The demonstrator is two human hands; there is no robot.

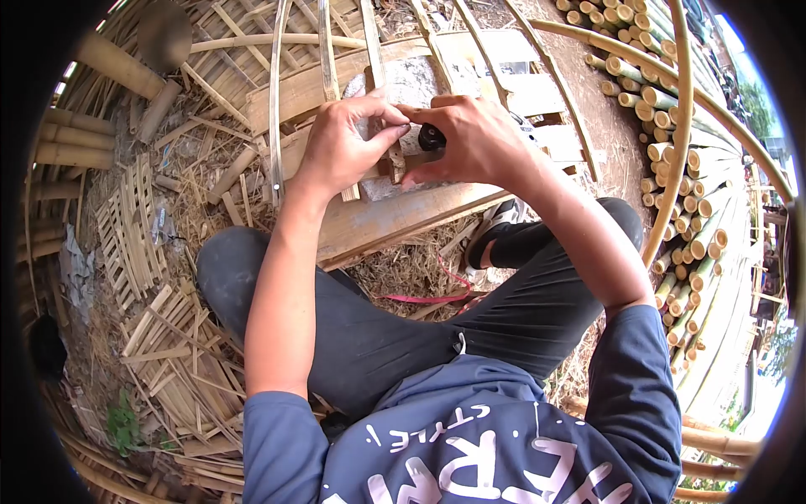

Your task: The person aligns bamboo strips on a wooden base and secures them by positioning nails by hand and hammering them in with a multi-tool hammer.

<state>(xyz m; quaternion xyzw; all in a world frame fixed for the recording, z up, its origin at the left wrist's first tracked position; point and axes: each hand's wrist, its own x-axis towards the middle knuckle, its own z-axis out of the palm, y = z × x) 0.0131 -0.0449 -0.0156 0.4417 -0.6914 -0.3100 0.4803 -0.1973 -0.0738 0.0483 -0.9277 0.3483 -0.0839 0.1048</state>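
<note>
My left hand (348, 143) is closed, thumb and index finger pinched over the end of a bamboo strip (395, 160); I cannot tell what small thing, if any, sits in that pinch. Opposite it, my right hand (483, 139) curls around a tool with a rounded black end (431, 137). Its index finger reaches to the left fingertips, while the thumb stands apart beside the strip. Most of the tool is hidden by the hand. Under both hands lies a pale grey slab (407, 80) on a wooden plank (403, 220).
Several more bamboo strips (326, 50) run away from me across the planks. Cut bamboo poles (663, 109) are stacked at right, with a curved pole (684, 109) in front. Slatted bamboo pieces (130, 227) and scraps litter the ground at left. A pink strap (428, 297) lies between my legs.
</note>
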